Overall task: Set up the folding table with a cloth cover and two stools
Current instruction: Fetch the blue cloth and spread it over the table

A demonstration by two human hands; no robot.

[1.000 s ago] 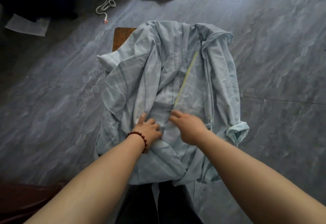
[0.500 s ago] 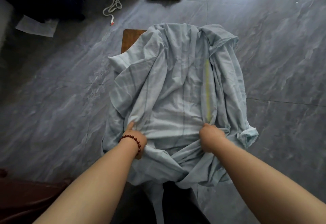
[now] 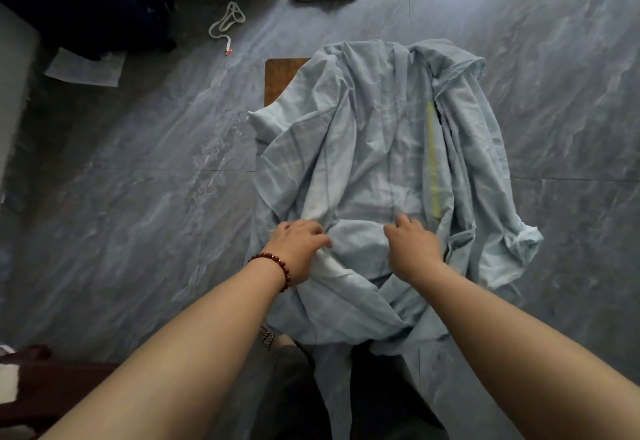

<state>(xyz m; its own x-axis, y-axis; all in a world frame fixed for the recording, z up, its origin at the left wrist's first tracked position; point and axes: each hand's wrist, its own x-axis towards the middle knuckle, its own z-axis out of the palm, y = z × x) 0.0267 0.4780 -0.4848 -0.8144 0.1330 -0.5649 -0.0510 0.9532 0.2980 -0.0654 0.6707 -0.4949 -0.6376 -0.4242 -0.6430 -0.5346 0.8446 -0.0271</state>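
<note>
Running lengthwise away from the hands [image 3: 356,249], cloth [image 3: 374,148]

Matt, creased cotton-like cloth [image 3: 363,148] over brown wood table [image 3: 280,75]; glossy marbled floor [image 3: 138,197].

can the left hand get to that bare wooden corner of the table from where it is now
Probably yes. The left hand rests on the near part of the light blue cloth, and the exposed wooden table corner lies at the far left with only rumpled cloth between. It looks like a long forward stretch, though.
</note>
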